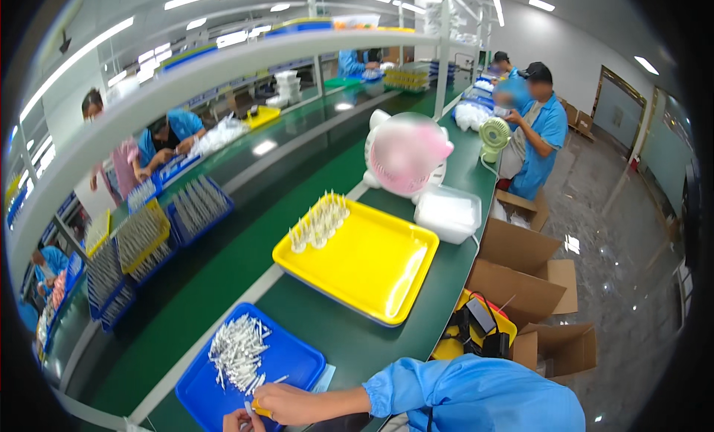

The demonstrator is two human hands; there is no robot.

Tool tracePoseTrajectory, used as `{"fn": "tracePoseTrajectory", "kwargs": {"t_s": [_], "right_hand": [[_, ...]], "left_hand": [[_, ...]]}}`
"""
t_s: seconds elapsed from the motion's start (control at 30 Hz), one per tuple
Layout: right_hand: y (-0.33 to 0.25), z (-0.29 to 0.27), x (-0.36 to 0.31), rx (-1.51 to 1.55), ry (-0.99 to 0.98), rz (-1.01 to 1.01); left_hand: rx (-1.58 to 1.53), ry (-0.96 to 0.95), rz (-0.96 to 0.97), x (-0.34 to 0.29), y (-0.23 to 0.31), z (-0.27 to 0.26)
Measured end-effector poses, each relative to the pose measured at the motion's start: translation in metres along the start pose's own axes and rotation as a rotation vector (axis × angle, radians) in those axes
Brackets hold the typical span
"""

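Low in the view, my right hand (286, 404) is closed on a small yellow object (260, 408), mostly covered by the fingers. My left hand (236, 421), cut by the lower edge, pinches a small white piece (249, 407) close against it. Both hands are over the near edge of a blue tray (301, 358). A pile of thin white stick-like parts (239, 350) lies in that tray. Farther off stands a yellow tray (357, 265), with several upright white pieces (321, 220) grouped at its far left corner.
A pink and white cat-shaped fan (405, 155), a white plastic tub (448, 213) and a small green fan (494, 138) stand along the green bench. Open cardboard boxes (513, 283) line its right side. Stacked filled trays (141, 235) are across the line, where other people work.
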State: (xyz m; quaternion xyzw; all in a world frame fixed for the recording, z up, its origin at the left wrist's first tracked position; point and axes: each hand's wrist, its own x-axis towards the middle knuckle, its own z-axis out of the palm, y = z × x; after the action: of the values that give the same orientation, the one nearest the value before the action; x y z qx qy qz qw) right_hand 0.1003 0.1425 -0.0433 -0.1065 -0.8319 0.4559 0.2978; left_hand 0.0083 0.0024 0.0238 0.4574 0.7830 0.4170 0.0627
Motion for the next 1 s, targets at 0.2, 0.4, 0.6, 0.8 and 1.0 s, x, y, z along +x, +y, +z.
{"fn": "tracePoseTrajectory", "kwargs": {"t_s": [0.2, 0.4, 0.6, 0.8, 1.0], "right_hand": [[-0.014, -0.014, -0.007, 0.02, -0.104, -0.056], [-0.028, -0.039, -0.002, -0.099, -0.114, -0.025], [-0.044, -0.034, -0.004, -0.042, -0.104, -0.011], [-0.044, -0.043, -0.004, -0.007, -0.108, 0.027], [-0.046, -0.035, -0.002, -0.06, -0.162, 0.14]], "left_hand": [[-0.101, -0.024, -0.096, -0.005, -0.015, 0.002], [-0.161, 0.013, -0.064, 0.007, -0.012, 0.013], [-0.191, 0.086, -0.076, -0.005, -0.01, 0.003], [-0.185, 0.046, -0.085, -0.009, -0.004, 0.008], [-0.072, -0.028, -0.079, -0.012, -0.007, 0.009]]}}
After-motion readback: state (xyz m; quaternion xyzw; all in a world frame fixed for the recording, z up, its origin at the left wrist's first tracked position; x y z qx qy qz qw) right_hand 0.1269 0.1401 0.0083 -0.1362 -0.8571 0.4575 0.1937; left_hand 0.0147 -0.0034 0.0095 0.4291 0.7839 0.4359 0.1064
